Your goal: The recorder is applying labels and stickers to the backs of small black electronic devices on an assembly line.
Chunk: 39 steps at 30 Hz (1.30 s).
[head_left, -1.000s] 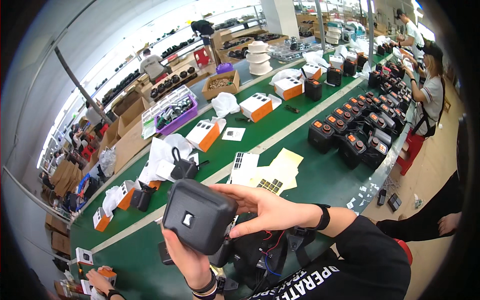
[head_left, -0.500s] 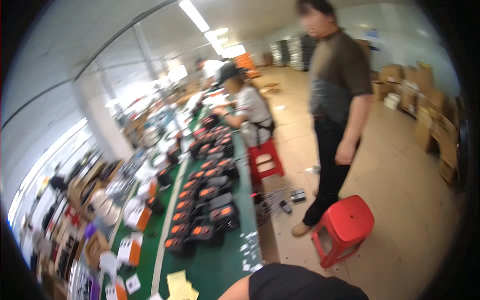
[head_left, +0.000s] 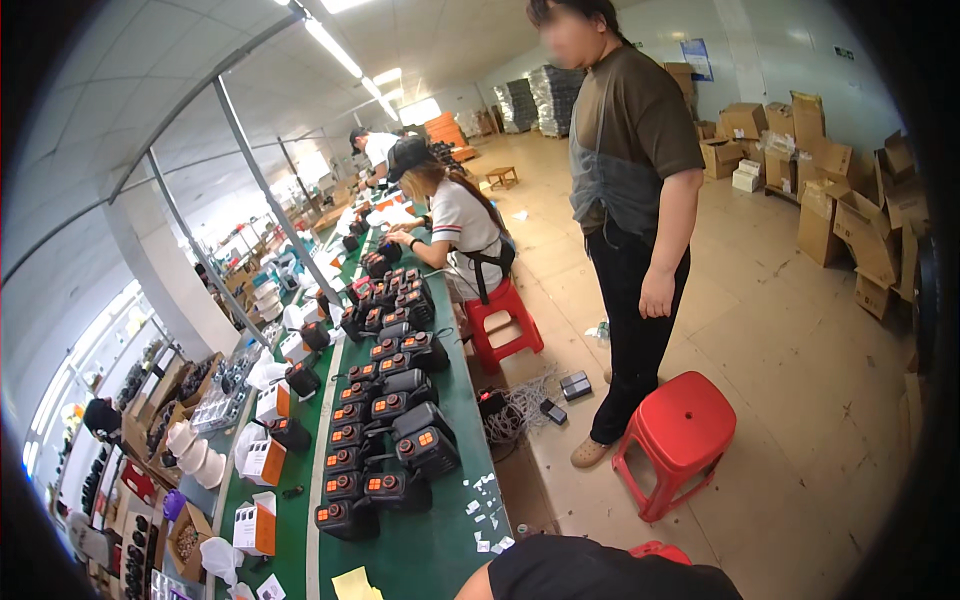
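Neither of my hands shows. A black sleeve (head_left: 600,572) with a bit of bare arm comes in at the lower edge, its hand out of the picture. Ahead on the green workbench (head_left: 455,520) stand rows of black boxy devices (head_left: 392,488) with orange panels and a round knob. Yellow paper (head_left: 355,584) lies at the near end. Small white pieces (head_left: 484,546) are scattered along the bench's right edge. Left of a pale strip stand white-and-orange boxes (head_left: 262,462), some with white bags and black devices beside them.
A person (head_left: 640,150) stands right of the bench, behind a red stool (head_left: 687,420). Another person (head_left: 465,220) sits working farther along. Tangled cables (head_left: 525,405) and small dark boxes (head_left: 575,385) lie on the floor. Cardboard cartons (head_left: 865,235) line the right wall.
The view has steadied from blur and turned slightly, so the standing person and the bench sit farther left in the picture. No hand of mine shows in either frame.
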Motion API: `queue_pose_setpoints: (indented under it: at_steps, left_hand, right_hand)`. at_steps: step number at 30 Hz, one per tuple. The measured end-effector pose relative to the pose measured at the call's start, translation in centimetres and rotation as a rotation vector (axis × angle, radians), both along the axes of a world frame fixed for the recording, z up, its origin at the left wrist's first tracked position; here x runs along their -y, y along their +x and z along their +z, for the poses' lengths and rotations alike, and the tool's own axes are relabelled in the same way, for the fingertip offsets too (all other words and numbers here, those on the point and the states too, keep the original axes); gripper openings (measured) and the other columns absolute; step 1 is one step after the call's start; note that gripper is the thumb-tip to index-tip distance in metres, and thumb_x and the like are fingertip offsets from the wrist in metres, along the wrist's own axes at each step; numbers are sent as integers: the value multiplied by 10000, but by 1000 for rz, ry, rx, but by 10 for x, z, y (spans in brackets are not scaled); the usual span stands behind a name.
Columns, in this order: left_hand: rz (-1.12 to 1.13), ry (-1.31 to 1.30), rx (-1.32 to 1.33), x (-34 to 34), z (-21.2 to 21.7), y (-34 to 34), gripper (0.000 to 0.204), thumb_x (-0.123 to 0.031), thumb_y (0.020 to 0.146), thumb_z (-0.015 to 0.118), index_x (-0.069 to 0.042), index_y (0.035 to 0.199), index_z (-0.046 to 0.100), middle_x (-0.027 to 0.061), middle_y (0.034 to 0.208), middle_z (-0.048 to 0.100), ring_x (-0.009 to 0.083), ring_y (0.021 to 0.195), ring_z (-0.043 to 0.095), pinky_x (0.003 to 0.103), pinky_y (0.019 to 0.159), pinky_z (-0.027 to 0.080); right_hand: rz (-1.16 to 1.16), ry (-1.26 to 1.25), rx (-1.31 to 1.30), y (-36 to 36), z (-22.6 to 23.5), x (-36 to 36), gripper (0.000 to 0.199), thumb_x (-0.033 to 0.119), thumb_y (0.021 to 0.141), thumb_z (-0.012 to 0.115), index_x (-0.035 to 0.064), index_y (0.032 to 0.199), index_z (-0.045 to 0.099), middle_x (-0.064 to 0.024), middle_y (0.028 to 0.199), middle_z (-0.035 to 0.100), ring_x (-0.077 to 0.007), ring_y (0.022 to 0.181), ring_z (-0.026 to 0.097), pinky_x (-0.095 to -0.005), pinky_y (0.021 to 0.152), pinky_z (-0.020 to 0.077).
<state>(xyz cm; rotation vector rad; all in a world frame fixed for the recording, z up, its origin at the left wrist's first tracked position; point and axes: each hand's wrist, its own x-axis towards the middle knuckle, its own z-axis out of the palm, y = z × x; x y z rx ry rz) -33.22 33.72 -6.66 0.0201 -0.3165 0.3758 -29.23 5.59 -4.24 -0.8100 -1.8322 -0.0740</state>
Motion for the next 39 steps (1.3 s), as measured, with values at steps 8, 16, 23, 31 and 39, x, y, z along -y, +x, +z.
queue_pose_setpoints:
  at_steps: [8, 16, 23, 31, 39]
  left_hand:
    - [4, -238, 82, -75, -11, -57, 354, -214, 888, 484, -59, 1206, 479, 162, 1149, 518, 278, 966, 551, 380, 793, 469]
    - [16, -483, 158, -140, -23, -109, 315, -200, 892, 474, -71, 1177, 507, 151, 1128, 531, 261, 950, 556, 366, 780, 462]
    - [153, -675, 271, -158, -27, -244, 286, -188, 895, 466, -81, 1152, 532, 140, 1110, 543, 245, 936, 561, 355, 769, 457]
    - [588, -819, 496, -9, 3, -554, 260, -174, 899, 456, -92, 1123, 560, 128, 1089, 556, 228, 919, 567, 342, 755, 451]
    - [928, -879, 840, 207, 23, -743, 245, -160, 902, 446, -104, 1094, 588, 116, 1069, 569, 211, 903, 572, 328, 742, 444]
  right_hand:
    - [391, -282, -495, -4, 2, 4, 952, 543, 729, 665, -47, 1350, 249, -267, 1324, 302, -349, 1205, 330, -433, 998, 281]
    - [711, -769, -762, -6, -13, -33, 611, 302, 627, 830, -63, 1034, 557, -125, 954, 622, -200, 811, 590, -313, 657, 498]
    - [512, -795, -633, 32, -32, -102, 659, 268, 614, 788, -40, 1116, 491, -168, 1000, 575, -284, 897, 571, -355, 727, 487]
    - [-342, -772, -247, 88, -83, -202, 469, 192, 558, 671, -24, 951, 532, -217, 838, 604, -351, 783, 618, -405, 662, 506]
    - [-773, -629, -415, 89, -121, -254, 568, 183, 665, 706, -52, 1075, 390, -251, 1017, 520, -404, 906, 575, -454, 738, 494]
